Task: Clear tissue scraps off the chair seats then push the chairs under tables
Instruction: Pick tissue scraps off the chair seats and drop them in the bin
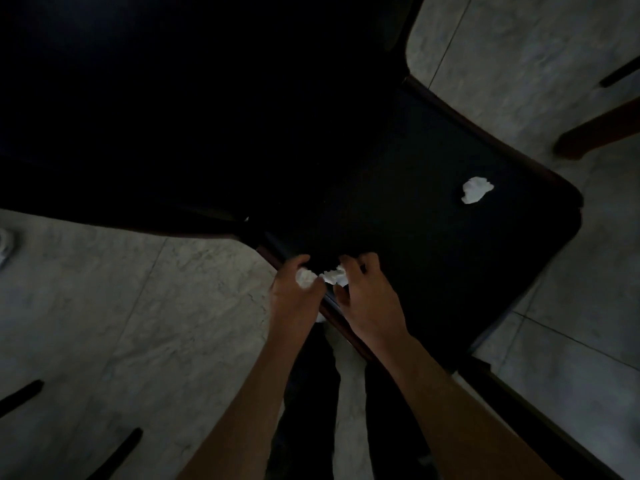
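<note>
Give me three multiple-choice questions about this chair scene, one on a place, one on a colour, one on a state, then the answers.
1. Where does the loose tissue scrap lie?
A. on the floor
B. on the chair seat
C. on a table

2. What colour is the seat?
A. black
B. white
C. red

3. What is the left hand doing?
A. hanging empty
B. pushing the chair
C. holding a white scrap

Answers: B, it rests on the dark seat towards its far right corner; A, the cushion is black; C, its fingers curl around crumpled tissue.
</note>
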The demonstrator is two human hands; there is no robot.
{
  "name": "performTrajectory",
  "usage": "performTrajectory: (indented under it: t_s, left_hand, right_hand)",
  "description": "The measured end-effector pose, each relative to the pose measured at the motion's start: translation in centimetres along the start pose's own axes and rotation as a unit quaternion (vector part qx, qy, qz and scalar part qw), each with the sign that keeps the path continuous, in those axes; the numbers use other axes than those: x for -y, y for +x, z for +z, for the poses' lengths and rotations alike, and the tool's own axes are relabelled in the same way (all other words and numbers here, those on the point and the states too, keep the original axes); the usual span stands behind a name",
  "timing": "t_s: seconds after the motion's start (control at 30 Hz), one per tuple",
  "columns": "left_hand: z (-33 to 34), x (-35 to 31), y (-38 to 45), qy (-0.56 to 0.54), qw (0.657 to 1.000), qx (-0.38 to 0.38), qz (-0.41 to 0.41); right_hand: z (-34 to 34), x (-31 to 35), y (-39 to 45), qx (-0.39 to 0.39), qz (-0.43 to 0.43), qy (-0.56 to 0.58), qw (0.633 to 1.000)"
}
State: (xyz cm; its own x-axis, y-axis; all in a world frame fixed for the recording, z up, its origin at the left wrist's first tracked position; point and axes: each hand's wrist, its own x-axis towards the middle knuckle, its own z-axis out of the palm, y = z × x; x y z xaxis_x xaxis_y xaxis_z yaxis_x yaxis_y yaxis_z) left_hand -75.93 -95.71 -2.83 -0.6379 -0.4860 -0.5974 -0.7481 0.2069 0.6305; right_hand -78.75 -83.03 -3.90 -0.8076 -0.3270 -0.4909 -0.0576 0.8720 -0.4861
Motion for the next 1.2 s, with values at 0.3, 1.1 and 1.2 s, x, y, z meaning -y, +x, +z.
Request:
performTrajectory:
  t_s: [0.3, 1.1, 1.2]
  left_hand:
    - [0.6, 0.2, 0.5, -0.052, 0.998, -0.010, -0.019]
    - [6.1, -9.8, 0.1, -0.290, 0.942, 0.153, -0.066]
    - [7.0, -10.3, 0.7, -0.223, 0.963, 0.147, -0.031]
  right_hand:
    - [-0.3, -0.8, 1.4, -0.054, -0.024, 0.031, 0.998]
    - [-7.0, -3.6, 2.5, -0.149, 0.035, 0.227, 0.962]
    - [-7.7, -4.4, 2.1, -0.138, 0.079, 0.252, 0.955]
